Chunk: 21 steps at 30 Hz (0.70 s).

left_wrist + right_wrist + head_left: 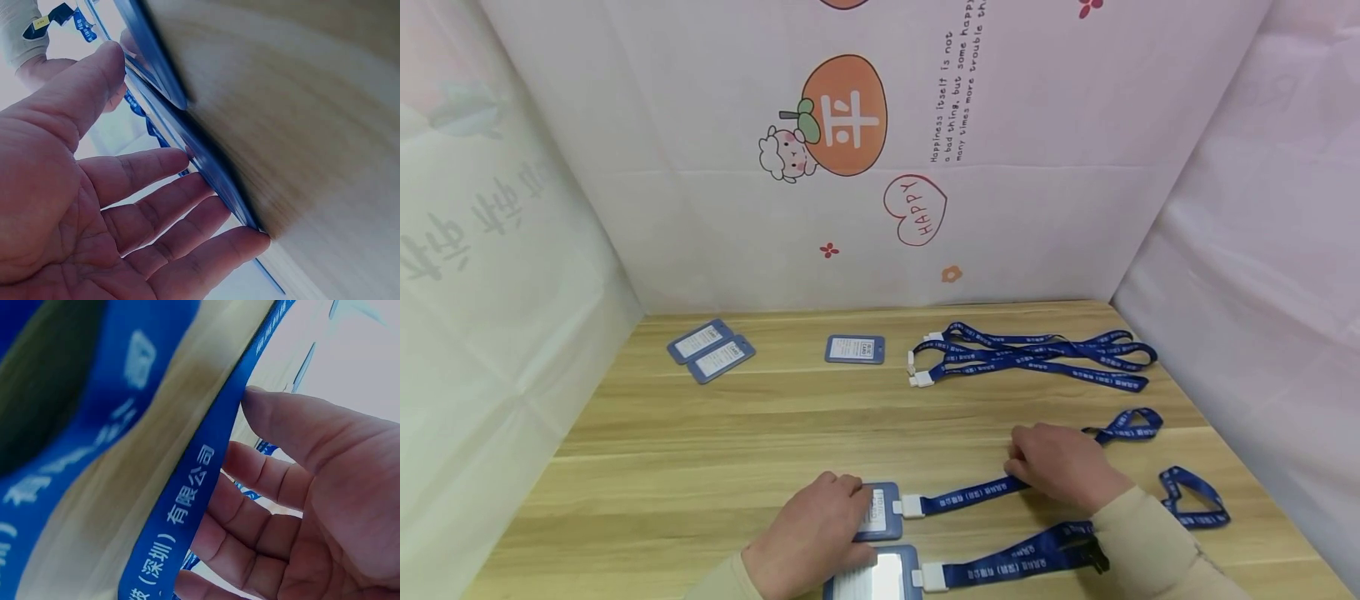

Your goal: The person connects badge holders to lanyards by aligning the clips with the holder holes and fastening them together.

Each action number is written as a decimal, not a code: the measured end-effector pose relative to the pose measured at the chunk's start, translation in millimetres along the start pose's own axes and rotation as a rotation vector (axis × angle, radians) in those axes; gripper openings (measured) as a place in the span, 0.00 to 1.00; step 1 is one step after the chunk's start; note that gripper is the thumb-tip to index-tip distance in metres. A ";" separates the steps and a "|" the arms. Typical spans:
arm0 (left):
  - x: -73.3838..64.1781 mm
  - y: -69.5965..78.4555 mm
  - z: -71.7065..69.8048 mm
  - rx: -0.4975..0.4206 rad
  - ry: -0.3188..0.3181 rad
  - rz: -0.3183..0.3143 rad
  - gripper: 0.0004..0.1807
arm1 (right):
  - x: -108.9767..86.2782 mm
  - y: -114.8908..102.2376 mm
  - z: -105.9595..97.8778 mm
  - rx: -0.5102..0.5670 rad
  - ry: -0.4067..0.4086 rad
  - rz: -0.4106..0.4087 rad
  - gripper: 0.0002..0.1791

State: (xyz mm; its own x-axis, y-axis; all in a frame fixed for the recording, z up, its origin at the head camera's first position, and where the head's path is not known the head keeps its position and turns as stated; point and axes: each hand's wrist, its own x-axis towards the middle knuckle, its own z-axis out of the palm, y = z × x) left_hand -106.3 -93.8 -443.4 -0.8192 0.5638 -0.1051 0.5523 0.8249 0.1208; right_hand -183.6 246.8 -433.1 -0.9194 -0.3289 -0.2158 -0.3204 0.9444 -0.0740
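My left hand (812,533) rests at the left ends of two blue badge holders. Its fingers touch the upper badge holder (891,508), and the thumb lies by the lower badge holder (910,575). Seen from the left wrist, the fingers (169,212) reach fairly straight to a holder's edge. White clips join each holder to a navy lanyard. My right hand (1063,462) holds the upper lanyard (970,495) partway along, thumb and curled fingers at the strap (194,469) in the right wrist view. The lower lanyard (1007,562) runs under the right sleeve.
Two badge holders (721,358) lie together at the back left, and one badge holder (855,349) lies at the back middle. Several loose navy lanyards (1037,357) lie at the back right. White printed cloth (715,233) walls the wooden table (700,442) at the back and sides.
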 end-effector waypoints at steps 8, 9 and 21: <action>-0.2 1.4 0.0 0.005 -0.009 -0.010 0.35 | -3.4 9.0 -0.3 0.010 -0.043 0.021 0.09; -0.3 1.6 -0.1 0.005 -0.010 -0.011 0.35 | -4.3 10.2 -0.5 0.011 -0.047 0.022 0.08; -1.8 2.2 -0.6 0.017 0.002 -0.005 0.34 | -12.5 25.2 -5.5 0.022 -0.104 0.043 0.09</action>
State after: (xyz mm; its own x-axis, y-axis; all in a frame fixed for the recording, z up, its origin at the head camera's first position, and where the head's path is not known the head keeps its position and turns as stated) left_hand -103.7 -93.0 -442.3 -0.8225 0.5592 -0.1040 0.5503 0.8285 0.1035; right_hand -181.5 274.7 -426.9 -0.9033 -0.2868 -0.3189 -0.2745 0.9579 -0.0839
